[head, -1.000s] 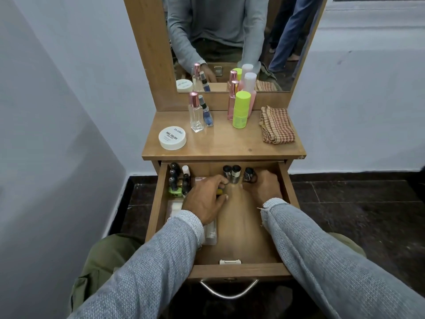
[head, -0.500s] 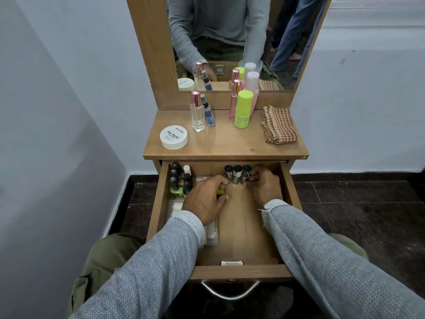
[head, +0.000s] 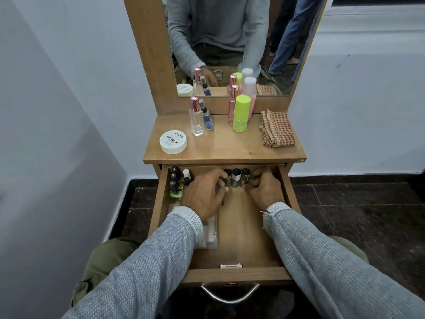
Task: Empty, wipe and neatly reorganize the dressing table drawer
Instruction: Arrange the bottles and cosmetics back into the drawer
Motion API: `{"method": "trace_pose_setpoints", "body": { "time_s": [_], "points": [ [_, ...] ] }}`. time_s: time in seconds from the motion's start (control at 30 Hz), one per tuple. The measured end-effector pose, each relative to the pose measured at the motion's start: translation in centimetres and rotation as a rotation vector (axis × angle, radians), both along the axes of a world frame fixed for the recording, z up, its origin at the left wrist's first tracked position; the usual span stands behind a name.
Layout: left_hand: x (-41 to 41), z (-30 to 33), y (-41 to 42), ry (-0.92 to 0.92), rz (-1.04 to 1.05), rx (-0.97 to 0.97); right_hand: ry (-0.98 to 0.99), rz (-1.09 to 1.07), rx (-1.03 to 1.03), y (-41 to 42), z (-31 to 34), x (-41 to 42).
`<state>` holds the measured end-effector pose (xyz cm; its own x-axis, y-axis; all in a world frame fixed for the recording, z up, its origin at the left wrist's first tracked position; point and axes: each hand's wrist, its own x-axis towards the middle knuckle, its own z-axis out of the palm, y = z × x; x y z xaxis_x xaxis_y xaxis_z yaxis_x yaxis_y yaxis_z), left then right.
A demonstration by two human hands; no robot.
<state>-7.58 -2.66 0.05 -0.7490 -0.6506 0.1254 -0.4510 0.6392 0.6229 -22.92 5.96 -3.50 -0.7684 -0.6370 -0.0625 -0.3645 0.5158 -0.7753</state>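
The wooden drawer [head: 232, 273] is pulled out in front of me. At its back, three small dark-capped bottles [head: 236, 178] stand in a row. My left hand [head: 202, 196] is at the left end of the row, its curled fingers over the body of the leftmost bottle. My right hand [head: 264, 191] curls its fingers against the rightmost bottle. A cluster of nail polish bottles [head: 177, 183] stands in the back left corner. A clear plastic box [head: 211, 236] lies along the left side, partly under my left sleeve.
On the table top [head: 223, 148] are a white nail polish remover tub [head: 173, 141], a clear perfume bottle [head: 196, 117], a small blue bottle [head: 207, 118], pink bottles [head: 233, 104], a lime-green bottle [head: 241, 113] and a folded checked cloth [head: 277, 128]. A mirror [head: 230, 42] stands behind. White walls flank the table.
My right hand has slid the third small bottle left against the other two. My left hand has moved up to the left end of the row.
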Motion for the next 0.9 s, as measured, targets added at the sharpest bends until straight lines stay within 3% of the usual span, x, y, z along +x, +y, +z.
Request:
{"method": "trace_pose_setpoints", "body": {
  "time_s": [0.2,0.3,0.47,0.9],
  "points": [
    [-2.6,4.1,-2.1,0.107,0.086,-0.053,0.189,0.095,0.017,1.0,3.3,0.6],
    [-3.6,5.6,-2.9,0.133,0.117,-0.1,0.292,0.15,-0.112,0.3,5.7,0.6],
    [-4.2,6.2,-4.3,-0.028,0.107,-0.074,0.363,0.122,-0.251,-1.9,8.6,-0.8],
    [-3.8,5.3,-4.8,-0.024,0.143,-0.083,0.199,-0.049,-0.088,-8.6,9.6,-3.7]
  ]
}}
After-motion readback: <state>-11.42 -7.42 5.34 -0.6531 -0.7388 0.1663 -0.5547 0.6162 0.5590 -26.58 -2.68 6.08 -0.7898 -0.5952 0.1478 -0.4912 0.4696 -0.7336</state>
